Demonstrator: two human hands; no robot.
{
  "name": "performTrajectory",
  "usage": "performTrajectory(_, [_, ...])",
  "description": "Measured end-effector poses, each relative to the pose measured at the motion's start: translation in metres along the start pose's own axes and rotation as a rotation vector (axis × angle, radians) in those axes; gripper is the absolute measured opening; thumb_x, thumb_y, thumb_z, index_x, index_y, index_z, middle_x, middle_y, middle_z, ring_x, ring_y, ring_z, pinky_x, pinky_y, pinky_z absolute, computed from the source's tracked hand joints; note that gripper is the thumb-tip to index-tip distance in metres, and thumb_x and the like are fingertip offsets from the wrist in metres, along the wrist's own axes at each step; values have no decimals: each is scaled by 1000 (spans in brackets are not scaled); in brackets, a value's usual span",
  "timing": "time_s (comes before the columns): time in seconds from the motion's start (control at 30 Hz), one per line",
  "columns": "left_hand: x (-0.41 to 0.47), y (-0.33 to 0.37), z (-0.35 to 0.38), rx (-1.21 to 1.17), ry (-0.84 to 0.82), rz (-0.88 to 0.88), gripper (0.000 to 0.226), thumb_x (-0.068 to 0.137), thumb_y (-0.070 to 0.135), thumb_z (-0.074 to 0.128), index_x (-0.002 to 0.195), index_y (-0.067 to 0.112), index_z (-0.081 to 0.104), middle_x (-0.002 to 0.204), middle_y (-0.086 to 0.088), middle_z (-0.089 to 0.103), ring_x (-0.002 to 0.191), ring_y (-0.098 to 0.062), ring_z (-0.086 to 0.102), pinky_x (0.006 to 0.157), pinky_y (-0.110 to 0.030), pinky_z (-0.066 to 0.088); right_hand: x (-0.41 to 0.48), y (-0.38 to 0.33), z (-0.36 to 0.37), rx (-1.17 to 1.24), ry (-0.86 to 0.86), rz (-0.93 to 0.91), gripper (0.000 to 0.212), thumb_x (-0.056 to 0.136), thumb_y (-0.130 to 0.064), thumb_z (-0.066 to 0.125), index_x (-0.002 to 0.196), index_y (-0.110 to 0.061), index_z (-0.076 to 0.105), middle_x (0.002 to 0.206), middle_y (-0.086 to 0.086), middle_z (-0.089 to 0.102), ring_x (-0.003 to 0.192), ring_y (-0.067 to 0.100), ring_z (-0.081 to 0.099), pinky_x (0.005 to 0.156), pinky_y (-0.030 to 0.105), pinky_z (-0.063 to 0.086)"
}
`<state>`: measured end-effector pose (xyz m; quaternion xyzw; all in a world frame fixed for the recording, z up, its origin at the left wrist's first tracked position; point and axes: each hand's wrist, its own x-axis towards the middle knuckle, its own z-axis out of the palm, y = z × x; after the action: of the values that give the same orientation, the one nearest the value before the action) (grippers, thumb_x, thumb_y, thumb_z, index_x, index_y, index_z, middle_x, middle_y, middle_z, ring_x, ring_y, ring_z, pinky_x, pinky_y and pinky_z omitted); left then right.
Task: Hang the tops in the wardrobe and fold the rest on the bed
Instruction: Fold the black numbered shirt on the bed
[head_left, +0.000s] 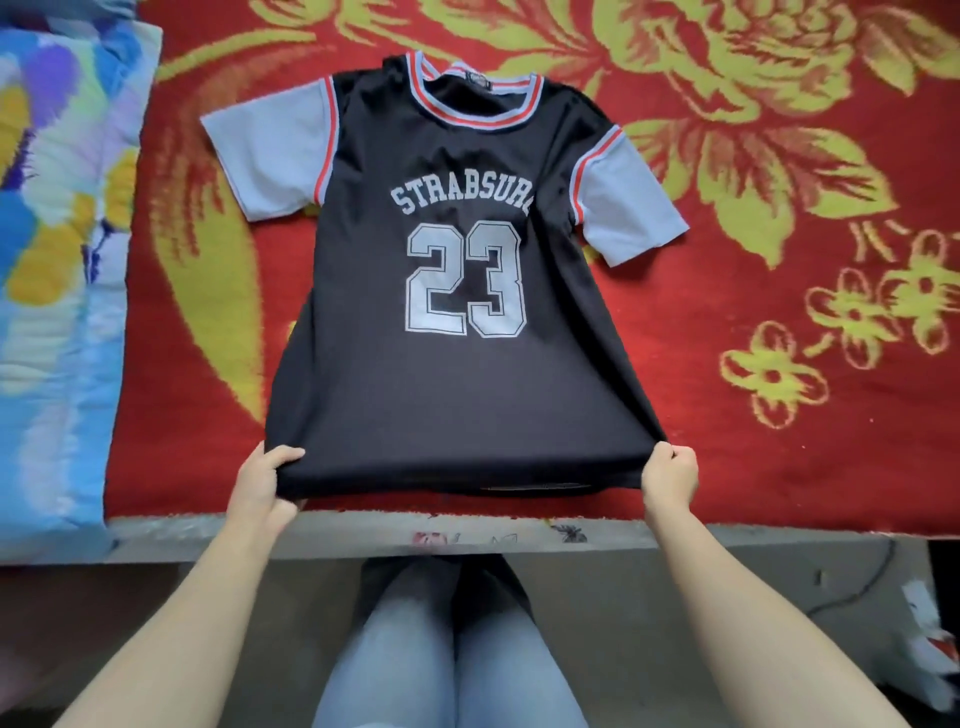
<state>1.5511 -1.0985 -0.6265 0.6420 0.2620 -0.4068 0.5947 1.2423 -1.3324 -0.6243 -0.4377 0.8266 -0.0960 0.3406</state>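
A black jersey top (447, 379) with light grey sleeves, red-striped trim and the number 23 lies face up on the bed, neck away from me. My left hand (267, 480) pinches its bottom left hem corner. My right hand (670, 475) pinches the bottom right hem corner. The hem is stretched taut between both hands, close to the bed's front edge. The bed is covered by a red blanket (753, 415) with yellow flowers. No wardrobe or hanger is in view.
A blue, yellow and white floral quilt (57, 249) lies along the left side of the bed. The bed's pale front edge (363, 538) runs across below my hands. My legs in light jeans (447, 660) stand on the grey floor.
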Motion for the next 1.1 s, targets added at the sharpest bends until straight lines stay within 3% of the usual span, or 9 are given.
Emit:
performTrajectory(0.07, [-6, -1, -4, -1, 11, 20, 31, 83, -11, 42, 80, 19, 50, 81, 0, 65, 70, -14, 61, 56, -20, 52, -8, 4, -10, -28, 9, -25, 20, 92, -10, 37, 105, -1, 49, 99, 19, 55, 96, 35, 51, 73, 33, 30])
performTrajectory(0.13, [-6, -11, -13, 74, 95, 36, 29, 83, -11, 48, 84, 18, 48, 88, -3, 59, 72, -15, 56, 58, -26, 48, -17, 12, -17, -104, 21, -33, 24, 92, -10, 36, 112, -1, 48, 106, 22, 58, 96, 36, 51, 73, 35, 32])
performTrajectory(0.27, [-10, -41, -37, 194, 279, 63, 46, 78, -15, 55, 111, 15, 48, 106, -14, 59, 81, -22, 55, 70, -34, 48, -31, 37, -24, -260, 8, 28, 28, 94, -6, 34, 121, -8, 42, 114, 24, 58, 105, 39, 52, 78, 37, 33])
performTrajectory(0.33, [-16, -56, -48, 269, 368, 87, 48, 76, -19, 55, 114, 10, 48, 118, -19, 55, 93, -23, 52, 81, -36, 45, -32, 55, -27, -394, -67, 60, 33, 92, -3, 36, 124, -9, 37, 117, 23, 57, 106, 38, 53, 83, 38, 37])
performTrajectory(0.47, [-27, -76, -66, 497, 488, 104, 51, 77, -19, 55, 125, -3, 47, 127, -24, 52, 98, -26, 50, 89, -36, 41, -31, 81, -26, -716, -232, 96, 35, 88, -4, 39, 121, -10, 35, 122, 18, 55, 113, 35, 52, 91, 40, 40])
performTrajectory(0.53, [-30, -81, -70, 694, 496, 87, 54, 79, -13, 55, 130, 2, 44, 129, -25, 49, 108, -32, 48, 92, -38, 39, -31, 81, -23, -799, -246, 114, 38, 89, -8, 41, 126, -13, 35, 130, 16, 51, 121, 33, 44, 97, 41, 35])
performTrajectory(0.67, [-30, -73, -60, 1064, 451, 88, 72, 81, 7, 63, 144, 18, 31, 138, -24, 32, 125, -39, 28, 103, -52, 26, -28, 59, -18, -817, -248, 13, 47, 91, -13, 42, 137, -16, 33, 138, 16, 41, 128, 32, 35, 102, 42, 30])
performTrajectory(1.1, [21, 7, 77, 1216, 195, 456, 72, 85, 12, 60, 147, 16, 25, 152, -16, 20, 137, -33, 15, 107, -49, 22, 42, -74, 22, -466, -185, -166, 49, 92, -19, 47, 138, -9, 36, 137, 23, 35, 127, 39, 35, 101, 41, 32])
